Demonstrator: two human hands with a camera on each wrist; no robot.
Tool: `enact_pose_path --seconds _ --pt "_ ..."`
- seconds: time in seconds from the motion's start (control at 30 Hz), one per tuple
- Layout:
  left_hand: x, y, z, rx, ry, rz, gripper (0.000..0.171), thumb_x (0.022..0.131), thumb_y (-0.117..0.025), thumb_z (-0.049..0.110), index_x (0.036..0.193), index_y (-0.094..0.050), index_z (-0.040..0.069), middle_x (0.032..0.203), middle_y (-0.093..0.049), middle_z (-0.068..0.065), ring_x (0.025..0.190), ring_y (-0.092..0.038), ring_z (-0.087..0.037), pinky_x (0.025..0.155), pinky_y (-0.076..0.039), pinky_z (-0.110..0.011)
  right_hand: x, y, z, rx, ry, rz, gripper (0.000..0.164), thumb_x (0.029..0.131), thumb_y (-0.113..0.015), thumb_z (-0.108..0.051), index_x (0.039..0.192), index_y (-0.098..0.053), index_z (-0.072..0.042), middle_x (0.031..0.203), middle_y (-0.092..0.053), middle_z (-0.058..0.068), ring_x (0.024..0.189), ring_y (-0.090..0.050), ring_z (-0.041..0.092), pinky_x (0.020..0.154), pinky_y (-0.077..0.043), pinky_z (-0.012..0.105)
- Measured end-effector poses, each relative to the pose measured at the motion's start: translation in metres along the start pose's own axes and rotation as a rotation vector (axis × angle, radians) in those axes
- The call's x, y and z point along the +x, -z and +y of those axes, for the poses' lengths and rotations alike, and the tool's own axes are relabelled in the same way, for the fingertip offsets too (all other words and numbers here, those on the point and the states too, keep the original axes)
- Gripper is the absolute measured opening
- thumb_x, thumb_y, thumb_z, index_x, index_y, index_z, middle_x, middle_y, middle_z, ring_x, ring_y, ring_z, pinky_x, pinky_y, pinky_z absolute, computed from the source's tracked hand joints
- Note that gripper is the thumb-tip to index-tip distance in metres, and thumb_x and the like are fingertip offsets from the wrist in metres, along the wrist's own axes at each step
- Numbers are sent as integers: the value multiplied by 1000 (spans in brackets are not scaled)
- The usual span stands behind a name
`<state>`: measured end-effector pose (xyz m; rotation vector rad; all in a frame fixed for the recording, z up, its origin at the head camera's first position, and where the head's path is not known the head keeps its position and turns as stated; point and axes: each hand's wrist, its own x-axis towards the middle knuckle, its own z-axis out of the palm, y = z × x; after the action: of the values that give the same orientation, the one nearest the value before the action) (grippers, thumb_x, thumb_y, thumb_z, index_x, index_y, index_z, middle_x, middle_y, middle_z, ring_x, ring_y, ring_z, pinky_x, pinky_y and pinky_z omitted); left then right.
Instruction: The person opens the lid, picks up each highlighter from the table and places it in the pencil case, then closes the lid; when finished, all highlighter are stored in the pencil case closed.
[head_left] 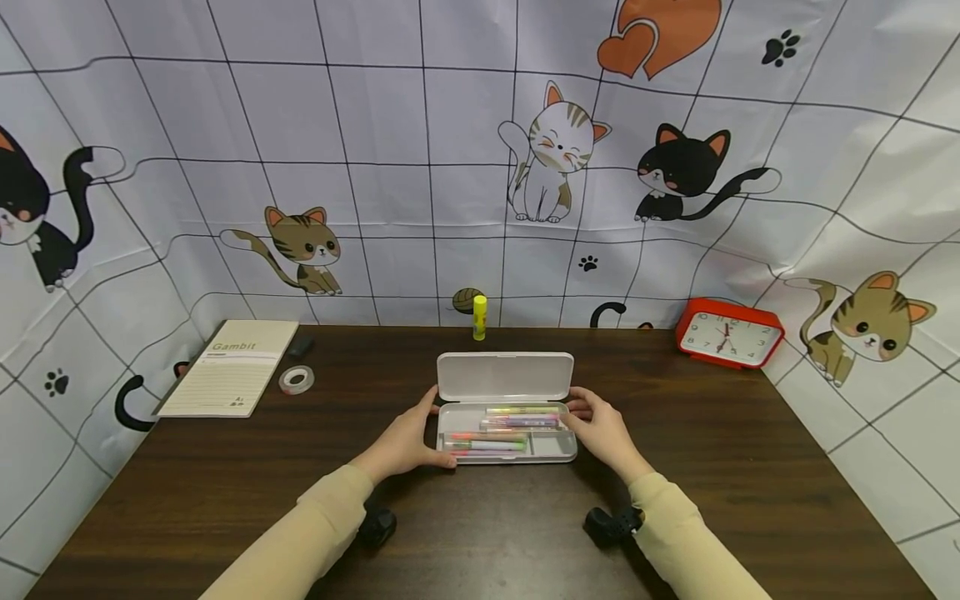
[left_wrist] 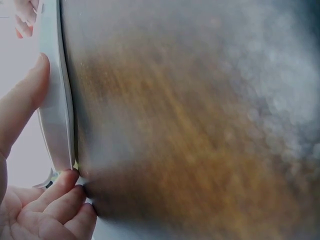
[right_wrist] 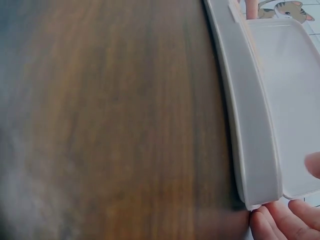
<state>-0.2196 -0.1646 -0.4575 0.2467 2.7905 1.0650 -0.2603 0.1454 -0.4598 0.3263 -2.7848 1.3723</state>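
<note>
A pale, translucent pencil case point(head_left: 553, 450) lies on the table with its lid point(head_left: 505, 377) raised at the back. Several colourful pens point(head_left: 487, 446) lie inside. My left hand point(head_left: 405, 437) grips the left end; in the left wrist view its thumb point(left_wrist: 35, 82) presses the front wall point(left_wrist: 56, 115) and the curled fingers point(left_wrist: 65, 205) touch the end. At the right end my right hand point(head_left: 603, 429) holds the case, thumb over the rim. The right wrist view has those fingertips point(right_wrist: 272, 220) against the end of the case wall point(right_wrist: 250, 100).
Behind the case stands a yellow glue stick point(head_left: 479, 318). A notepad point(head_left: 228, 367), a roll of tape point(head_left: 296, 380) and a small dark block point(head_left: 300, 346) lie at the back left. A red clock point(head_left: 729, 333) stands at the back right, near the cat-patterned wall covering point(head_left: 390, 200).
</note>
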Motion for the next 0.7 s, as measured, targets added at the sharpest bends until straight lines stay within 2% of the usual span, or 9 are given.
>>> enact_pose_path --seconds 0.1,0.27,0.47,0.7 --pt "-1 1 1 -15 7 5 117 64 -88 34 151 -16 2 137 -50 -16 128 -44 -36 104 -35 -52 1 0 0 38 -35 2 40 94 -59 -19 127 -54 3 108 -66 19 99 -65 31 85 -51 43" --pt "-1 1 0 -29 7 9 115 63 -89 32 150 -19 2 136 -51 -16 127 -45 -36 104 -35 -52 2 -2 0 165 -111 -8 45 100 -48 -28 132 -50 4 117 -61 25 104 -62 33 85 -53 38" --pt "-1 0 -1 -33 3 13 114 63 -89 32 148 -21 0 135 -51 -18 126 -46 -37 104 -36 -52 2 -1 -1 237 -140 -16 50 103 -39 -33 133 -47 8 116 -61 26 107 -60 36 86 -53 38" --pt "-2 0 0 -48 4 12 111 64 -89 31 147 -21 1 136 -51 -18 125 -47 -37 103 -37 -51 -1 3 -4 324 -169 -53 59 103 -34 -41 136 -42 8 123 -56 28 113 -55 37 92 -49 41"
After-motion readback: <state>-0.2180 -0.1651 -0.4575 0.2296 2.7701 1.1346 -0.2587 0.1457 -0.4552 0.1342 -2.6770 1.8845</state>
